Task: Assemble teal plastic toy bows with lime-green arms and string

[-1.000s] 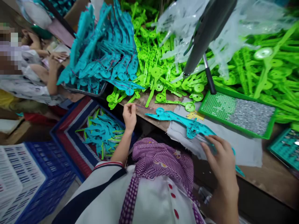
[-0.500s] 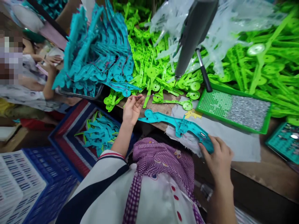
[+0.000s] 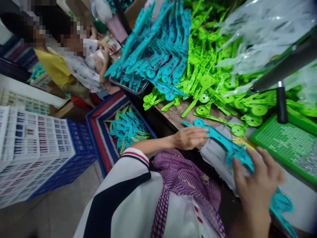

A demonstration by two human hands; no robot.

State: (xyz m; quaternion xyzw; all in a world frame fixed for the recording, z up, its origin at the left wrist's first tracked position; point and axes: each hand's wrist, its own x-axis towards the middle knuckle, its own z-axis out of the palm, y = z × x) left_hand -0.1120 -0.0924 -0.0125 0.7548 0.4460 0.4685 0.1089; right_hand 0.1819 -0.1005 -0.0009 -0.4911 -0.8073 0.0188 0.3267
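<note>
Now both my hands are on the teal part at the near bench edge

Earlier my left hand (image 3: pixel 189 138) pinched a thin thread off to the left, well clear of the long teal plastic part (image 3: pixel 224 143); it has since come across and rests, fingers loosely curled, on the part's left end, while my right hand (image 3: pixel 257 180) is clamped on the right end over the white cloth (image 3: pixel 215 155), so the piece looks pinned at both ends. The bench edge (image 3: pixel 170 114) runs just beside my left wrist, with the crate of teal parts (image 3: pixel 127 127) below. Far side is crowded by green pieces (image 3: pixel 205 82); the green tray (image 3: pixel 279 145) hems the right
</note>
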